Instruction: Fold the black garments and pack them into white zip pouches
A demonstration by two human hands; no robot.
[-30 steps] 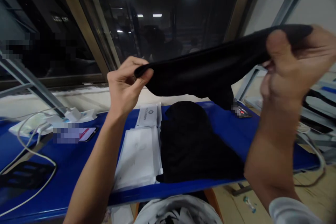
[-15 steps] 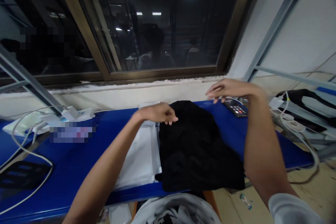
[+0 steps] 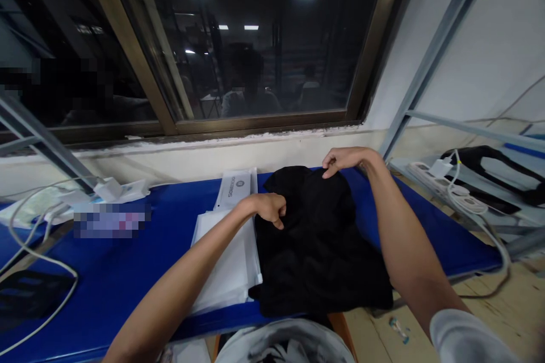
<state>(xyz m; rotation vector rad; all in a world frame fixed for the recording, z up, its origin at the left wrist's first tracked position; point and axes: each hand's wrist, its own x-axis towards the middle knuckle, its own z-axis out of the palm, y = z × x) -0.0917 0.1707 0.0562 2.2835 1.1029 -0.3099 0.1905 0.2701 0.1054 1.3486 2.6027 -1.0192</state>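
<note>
A black cloth garment (image 3: 319,255) lies spread on the blue tabletop, its lower edge reaching the table's front. My left hand (image 3: 271,210) is at its upper left part, fingers curled and closed on the dark fabric. At the upper right edge of the garment, my right hand (image 3: 340,160) pinches the cloth between thumb and fingers. Folds are hard to make out in the black material. To the left, partly under my left forearm, lie clear-white zip bags (image 3: 230,272). Behind them is a white printed package (image 3: 235,188).
A window (image 3: 264,57) with a low wall stands behind the blue table (image 3: 162,238). Cables and a power strip (image 3: 128,190) lie left; another power strip (image 3: 426,173) with chargers lies right. Metal posts (image 3: 438,62) rise at both sides. A black tray-like object (image 3: 34,292) sits far left.
My right hand has moved left and onto the garment's upper edge. My left hand has shifted slightly down on the cloth. The phone at the right is now hidden behind my right arm.
</note>
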